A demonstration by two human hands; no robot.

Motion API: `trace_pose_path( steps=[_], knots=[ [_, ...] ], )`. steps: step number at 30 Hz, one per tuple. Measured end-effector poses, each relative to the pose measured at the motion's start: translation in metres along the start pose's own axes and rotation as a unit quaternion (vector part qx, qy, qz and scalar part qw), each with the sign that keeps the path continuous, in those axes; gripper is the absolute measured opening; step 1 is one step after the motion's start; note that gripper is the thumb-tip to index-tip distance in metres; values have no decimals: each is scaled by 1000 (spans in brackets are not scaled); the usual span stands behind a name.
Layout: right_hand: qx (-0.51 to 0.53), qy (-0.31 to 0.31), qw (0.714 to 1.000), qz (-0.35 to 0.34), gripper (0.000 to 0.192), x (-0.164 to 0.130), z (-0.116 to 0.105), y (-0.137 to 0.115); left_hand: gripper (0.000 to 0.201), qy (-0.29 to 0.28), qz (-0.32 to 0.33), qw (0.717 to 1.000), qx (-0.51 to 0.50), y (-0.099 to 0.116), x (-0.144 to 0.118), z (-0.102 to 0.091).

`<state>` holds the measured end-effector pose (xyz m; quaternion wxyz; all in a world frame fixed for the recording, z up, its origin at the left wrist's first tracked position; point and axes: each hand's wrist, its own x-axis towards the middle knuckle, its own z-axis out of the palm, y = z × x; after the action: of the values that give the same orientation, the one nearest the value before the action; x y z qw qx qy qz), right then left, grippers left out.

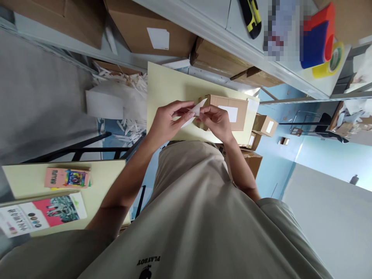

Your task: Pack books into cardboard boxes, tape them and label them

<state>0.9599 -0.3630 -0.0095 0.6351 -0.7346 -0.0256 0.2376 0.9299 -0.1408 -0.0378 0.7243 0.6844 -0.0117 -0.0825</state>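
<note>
My left hand (pixel 171 119) pinches a small white paper sheet (pixel 198 107), which looks like a label, between thumb and fingers. My right hand (pixel 216 121) has its fingertips pressed together at the sheet's right edge. The sheet is bent and tilted. Beneath and behind the hands, a brown cardboard box (pixel 241 116) lies on the pale yellow tabletop (pixel 165 85). A white label (pixel 231 113) is on the box's upper face, partly covered by my right hand. Another white paper (pixel 252 106) sits at the tabletop's right end.
A shelf above holds a yellow-black utility knife (pixel 253 19), a red and blue object (pixel 316 40) and a yellow tape roll (pixel 334 60). Cardboard boxes (pixel 154 35) stand behind the table. Paper scraps (pixel 128 128) lie at left. A side table carries a pink box (pixel 59 177) and a magazine (pixel 43 213).
</note>
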Motion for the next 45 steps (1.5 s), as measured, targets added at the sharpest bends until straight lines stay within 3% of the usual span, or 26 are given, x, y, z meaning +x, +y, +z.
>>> trace_pose_path(
  steps=[5, 14, 20, 26, 36, 45],
  knots=[
    [-9, -5, 1000, -14, 57, 3, 4, 2, 62, -37, -13, 999, -3, 3, 2, -2],
    [-29, 10, 1000, 6, 57, 2, 4, -7, 65, -28, -23, 999, -32, 2, 4, -2],
    [-25, 3, 1000, -18, 49, 3, 4, -3, 67, -37, -24, 999, -30, 3, 8, -3],
    [-42, -8, 999, -23, 54, 2, 3, -2, 65, -51, -20, 998, -34, 6, 8, -6],
    [-49, -11, 999, 1, 58, -1, 16, -4, 58, -2, -8, 1000, -23, 0, 9, -8],
    [-46, 1, 999, 6, 60, 2, 24, -2, 62, -15, -32, 998, -59, -5, 3, -10]
  ],
)
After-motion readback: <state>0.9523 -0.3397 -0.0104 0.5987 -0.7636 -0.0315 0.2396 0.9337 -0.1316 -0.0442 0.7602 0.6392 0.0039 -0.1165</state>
